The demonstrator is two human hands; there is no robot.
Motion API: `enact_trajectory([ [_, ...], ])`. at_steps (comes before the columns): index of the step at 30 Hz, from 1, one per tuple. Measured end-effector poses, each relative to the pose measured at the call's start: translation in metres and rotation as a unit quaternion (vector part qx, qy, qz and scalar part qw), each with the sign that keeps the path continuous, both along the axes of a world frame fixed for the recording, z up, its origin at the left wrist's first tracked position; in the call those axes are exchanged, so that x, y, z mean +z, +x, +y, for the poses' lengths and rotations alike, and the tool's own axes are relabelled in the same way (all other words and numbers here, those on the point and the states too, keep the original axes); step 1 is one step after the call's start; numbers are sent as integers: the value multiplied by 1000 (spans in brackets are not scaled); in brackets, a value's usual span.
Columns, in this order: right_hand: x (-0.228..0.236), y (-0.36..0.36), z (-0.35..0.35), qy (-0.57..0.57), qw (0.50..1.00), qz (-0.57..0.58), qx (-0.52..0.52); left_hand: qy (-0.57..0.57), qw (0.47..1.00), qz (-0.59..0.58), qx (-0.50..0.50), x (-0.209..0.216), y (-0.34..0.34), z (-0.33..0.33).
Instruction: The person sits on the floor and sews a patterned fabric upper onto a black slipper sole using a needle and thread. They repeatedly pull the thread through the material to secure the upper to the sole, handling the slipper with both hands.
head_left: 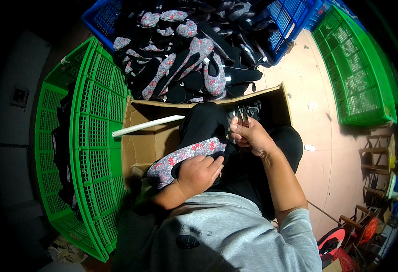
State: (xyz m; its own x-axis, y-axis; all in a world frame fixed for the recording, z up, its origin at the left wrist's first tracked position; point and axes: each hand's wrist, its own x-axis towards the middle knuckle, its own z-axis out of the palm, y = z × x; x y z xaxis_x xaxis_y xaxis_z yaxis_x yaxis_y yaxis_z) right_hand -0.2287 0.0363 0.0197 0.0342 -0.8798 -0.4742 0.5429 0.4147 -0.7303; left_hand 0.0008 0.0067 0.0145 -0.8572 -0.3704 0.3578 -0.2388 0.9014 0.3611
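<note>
Fingers of left hand (199, 174) clamp floral shoe (181, 158); right hand (251, 136) pinches scissors (243, 114).

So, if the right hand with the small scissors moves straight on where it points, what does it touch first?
Probably the far wall of the cardboard box; the right hand aims its scissors up-picture, though depth is unclear.

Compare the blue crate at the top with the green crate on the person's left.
The blue crate is heaped with black and floral shoe uppers; the green crate shows only a little dark material behind its wall. The blue crate sits ahead of the cardboard box, while the green crate stands tipped beside the box. Both are plastic with lattice walls.
</note>
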Motion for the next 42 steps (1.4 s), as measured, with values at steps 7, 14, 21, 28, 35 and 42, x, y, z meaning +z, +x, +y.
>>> enact_trajectory([
  [7, 16, -4, 11, -44, 985, 146, 76, 9, 1000, -9, 27, 2, 2, -5],
  [14, 5, -8, 13, -126, 911, 332, 213, 17, 1000, -14, 23, 5, 2, -6],
  [21, 8, -14, 15, -147, 881, 380, 241, 75, 997, -5, 36, 33, -4, -15],
  [28, 10, -15, 18, -138, 929, 308, 151, 250, 968, 9, 17, 50, -26, -54],
  [35, 13, -20, 21, -172, 917, 331, 141, 378, 914, -92, -115, 25, -51, -86],
  [42, 10, -23, 22, -197, 905, 361, 106, 400, 886, -132, -194, 18, -62, -95],
])
